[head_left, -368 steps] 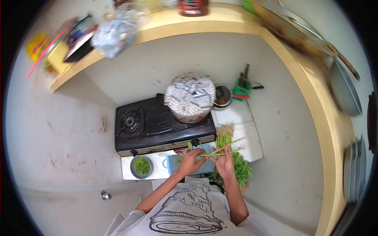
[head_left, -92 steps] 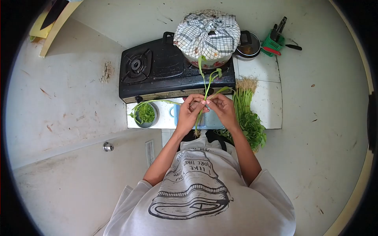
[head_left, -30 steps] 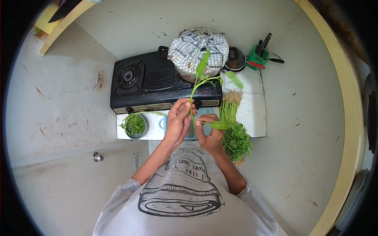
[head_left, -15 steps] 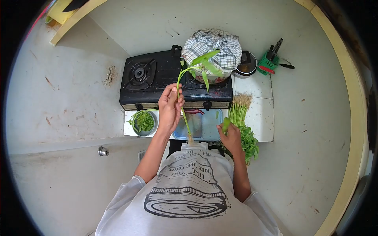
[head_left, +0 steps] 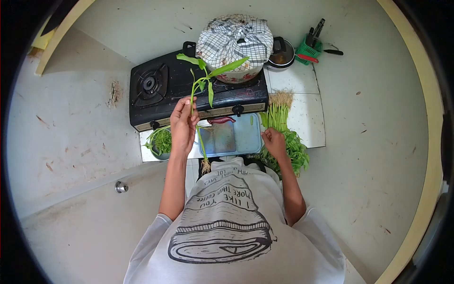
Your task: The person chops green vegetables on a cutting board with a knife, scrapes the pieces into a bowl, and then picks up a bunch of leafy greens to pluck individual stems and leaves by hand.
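Observation:
My left hand (head_left: 183, 122) pinches a single water spinach stem (head_left: 202, 139), held upright, its leaves up over the stove and its pale roots hanging near the shirt. At the right edge of a blue tray (head_left: 247, 135) is my right hand (head_left: 274, 142), its fingers loosely curled and slightly apart with nothing visible in them. Just above those fingers a loose green leaf (head_left: 263, 119) shows beside the bundle of water spinach (head_left: 279, 116). That bundle lies right of the tray, roots toward the wall, leaves partly behind my right hand. A knife with a dark red handle (head_left: 222, 120) rests along the tray's far edge.
A bowl of green pieces (head_left: 163, 143) stands left of the tray. Behind is a black two-burner stove (head_left: 189, 80) bearing a cloth-wrapped pot (head_left: 234, 45). A smaller pot (head_left: 282, 57) and a green basket of utensils (head_left: 309, 49) stand at the back right.
The leaf has left my right hand, which has opened slightly. My left hand still holds the stem, now turned with its leaves spread differently. The whole view has shifted a little.

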Motion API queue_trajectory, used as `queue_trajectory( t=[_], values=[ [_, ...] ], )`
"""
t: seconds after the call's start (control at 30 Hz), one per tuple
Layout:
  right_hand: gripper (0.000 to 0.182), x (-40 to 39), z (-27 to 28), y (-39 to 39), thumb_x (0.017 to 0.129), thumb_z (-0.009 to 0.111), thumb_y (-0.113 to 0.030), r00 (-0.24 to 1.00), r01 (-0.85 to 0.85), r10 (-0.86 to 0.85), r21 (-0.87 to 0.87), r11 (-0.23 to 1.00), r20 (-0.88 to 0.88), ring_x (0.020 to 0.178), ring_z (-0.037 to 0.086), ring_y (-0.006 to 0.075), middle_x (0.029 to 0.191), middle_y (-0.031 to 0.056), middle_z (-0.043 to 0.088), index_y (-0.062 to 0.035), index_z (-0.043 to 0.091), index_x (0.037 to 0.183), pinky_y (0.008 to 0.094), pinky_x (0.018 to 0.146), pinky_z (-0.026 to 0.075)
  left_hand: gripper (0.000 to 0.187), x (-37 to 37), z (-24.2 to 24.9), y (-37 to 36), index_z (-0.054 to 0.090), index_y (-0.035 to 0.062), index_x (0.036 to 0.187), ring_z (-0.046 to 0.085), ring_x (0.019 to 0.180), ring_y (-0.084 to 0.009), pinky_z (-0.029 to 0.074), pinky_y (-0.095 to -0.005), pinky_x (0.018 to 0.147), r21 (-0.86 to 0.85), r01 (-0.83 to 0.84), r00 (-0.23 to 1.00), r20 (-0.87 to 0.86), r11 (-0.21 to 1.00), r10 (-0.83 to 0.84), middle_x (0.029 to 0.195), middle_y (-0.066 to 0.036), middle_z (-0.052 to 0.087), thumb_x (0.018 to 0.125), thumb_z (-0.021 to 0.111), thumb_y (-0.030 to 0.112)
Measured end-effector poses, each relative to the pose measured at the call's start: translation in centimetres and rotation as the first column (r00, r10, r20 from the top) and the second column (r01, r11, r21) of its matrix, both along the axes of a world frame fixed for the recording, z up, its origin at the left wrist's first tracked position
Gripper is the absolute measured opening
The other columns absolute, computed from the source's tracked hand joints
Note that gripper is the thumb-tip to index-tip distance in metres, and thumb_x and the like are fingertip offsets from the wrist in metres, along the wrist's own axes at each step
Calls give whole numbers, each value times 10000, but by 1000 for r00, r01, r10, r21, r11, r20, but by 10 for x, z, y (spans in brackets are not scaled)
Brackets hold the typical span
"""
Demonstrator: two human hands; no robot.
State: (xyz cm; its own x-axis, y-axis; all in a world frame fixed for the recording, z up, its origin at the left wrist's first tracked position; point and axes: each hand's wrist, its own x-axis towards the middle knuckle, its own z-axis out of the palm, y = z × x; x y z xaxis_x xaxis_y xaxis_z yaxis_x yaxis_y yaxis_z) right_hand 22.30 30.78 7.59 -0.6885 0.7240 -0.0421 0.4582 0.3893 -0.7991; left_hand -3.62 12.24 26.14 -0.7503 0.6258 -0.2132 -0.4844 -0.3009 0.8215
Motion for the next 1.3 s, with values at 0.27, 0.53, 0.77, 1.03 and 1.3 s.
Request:
queue_trajectory(
  t=[0.27, 0.53, 0.77, 1.03, 1.3],
  values=[
    [211, -23, -36, -8, 881, 749, -180, 999, -53, 54, -79, 995, 6, 648, 672, 332, 737, 168, 682, -9, 641, 823, 427, 601, 516, 202, 6, -11, -4, 596, -10, 1181, 422, 658, -51, 363, -196, 569, -73, 35, 999, 27, 997, -33, 926, -12, 560, 1061, 543, 144],
    [261, -27, -88, -14, 883, 715, -299, 883, -105, 77, 35, 994, 463, 756, 714, 384, 785, 204, 718, -42, 737, 842, 468, 710, 575, 205, 9, -17, -8, 608, 7, 1184, 428, 657, -51, 369, -196, 576, -110, 48, 998, 42, 993, -44, 927, -9, 567, 1054, 564, 160],
    [309, -24, -65, -15, 906, 681, -329, 901, -92, 67, 39, 995, 429, 779, 717, 405, 822, 232, 713, -27, 728, 867, 512, 707, 574, 225, 13, -13, -4, 613, 19, 1190, 439, 673, -47, 369, -200, 592, -165, 73, 997, -11, 984, -76, 925, 10, 562, 1060, 564, 196],
    [205, -51, 59, -16, 972, 663, -217, 994, -24, 7, -159, 987, -112, 586, 658, 245, 693, 116, 685, -16, 682, 934, 356, 569, 507, 182, 21, -1, 6, 628, 36, 1185, 542, 805, -85, 438, -240, 740, -183, 93, 979, -163, 979, -123, 994, -9, 633, 1040, 582, 137],
    [141, -69, 194, -30, 912, 716, -67, 866, -84, 57, -31, 996, -497, 629, 604, 129, 852, 70, 694, -35, 706, 1050, 263, 565, 460, 136, 45, 7, 14, 630, 19, 1114, 632, 934, -114, 494, -261, 860, -188, 177, 922, -311, 966, -229, 1019, -57, 681, 991, 642, 75]
  ],
)
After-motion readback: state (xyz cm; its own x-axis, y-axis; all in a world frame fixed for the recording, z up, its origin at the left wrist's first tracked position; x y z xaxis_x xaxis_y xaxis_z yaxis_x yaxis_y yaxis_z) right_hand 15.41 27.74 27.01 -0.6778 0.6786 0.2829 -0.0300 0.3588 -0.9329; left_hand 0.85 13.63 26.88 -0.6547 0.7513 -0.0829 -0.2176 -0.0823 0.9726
